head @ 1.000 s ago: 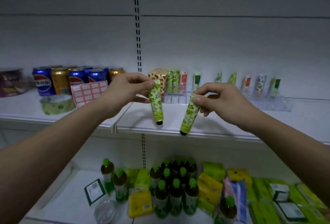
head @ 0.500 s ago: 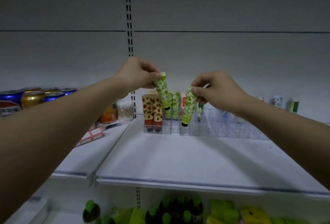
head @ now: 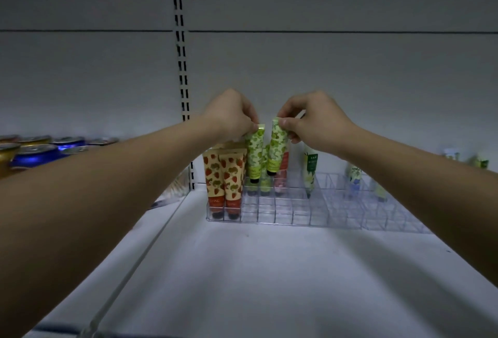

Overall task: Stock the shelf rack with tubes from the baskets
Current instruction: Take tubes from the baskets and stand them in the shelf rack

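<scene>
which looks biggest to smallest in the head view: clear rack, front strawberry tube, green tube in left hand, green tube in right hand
1. clear rack, widest by far
2. front strawberry tube, though it stands nearer the camera
3. green tube in the left hand and green tube in the right hand: these look alike, so no ranking between them

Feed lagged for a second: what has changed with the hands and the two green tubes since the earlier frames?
Both hands carried their tubes forward from the shelf's front edge to the clear rack. The left hand and right hand still pinch the left green tube and right green tube by their top ends, caps down, above the cells. Nothing released.
</scene>
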Tool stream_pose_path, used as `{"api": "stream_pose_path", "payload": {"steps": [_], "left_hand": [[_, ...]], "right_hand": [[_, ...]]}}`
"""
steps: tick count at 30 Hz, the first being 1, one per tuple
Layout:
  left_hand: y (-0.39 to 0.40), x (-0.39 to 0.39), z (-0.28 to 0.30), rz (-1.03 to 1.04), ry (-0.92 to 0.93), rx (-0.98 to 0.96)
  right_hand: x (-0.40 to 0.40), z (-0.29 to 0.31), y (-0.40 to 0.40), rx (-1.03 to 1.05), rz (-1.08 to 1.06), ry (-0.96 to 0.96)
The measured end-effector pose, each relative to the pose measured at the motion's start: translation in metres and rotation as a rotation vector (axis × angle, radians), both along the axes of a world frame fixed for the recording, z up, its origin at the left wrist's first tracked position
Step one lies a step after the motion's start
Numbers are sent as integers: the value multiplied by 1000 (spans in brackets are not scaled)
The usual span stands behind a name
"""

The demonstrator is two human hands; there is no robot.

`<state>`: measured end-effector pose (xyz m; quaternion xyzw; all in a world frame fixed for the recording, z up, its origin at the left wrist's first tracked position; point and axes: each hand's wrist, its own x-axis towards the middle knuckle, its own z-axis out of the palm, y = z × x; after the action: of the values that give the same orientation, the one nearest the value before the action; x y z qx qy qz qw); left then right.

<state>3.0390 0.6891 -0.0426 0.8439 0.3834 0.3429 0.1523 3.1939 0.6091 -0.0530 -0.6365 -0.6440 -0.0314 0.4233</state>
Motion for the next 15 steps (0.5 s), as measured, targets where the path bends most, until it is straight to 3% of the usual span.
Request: {"api": "stream_pose_path", "payload": {"steps": [15], "left_hand": [[-1,11,18,106,268,-65]], "right_hand": [[7,3,7,-133,17,12]]}}
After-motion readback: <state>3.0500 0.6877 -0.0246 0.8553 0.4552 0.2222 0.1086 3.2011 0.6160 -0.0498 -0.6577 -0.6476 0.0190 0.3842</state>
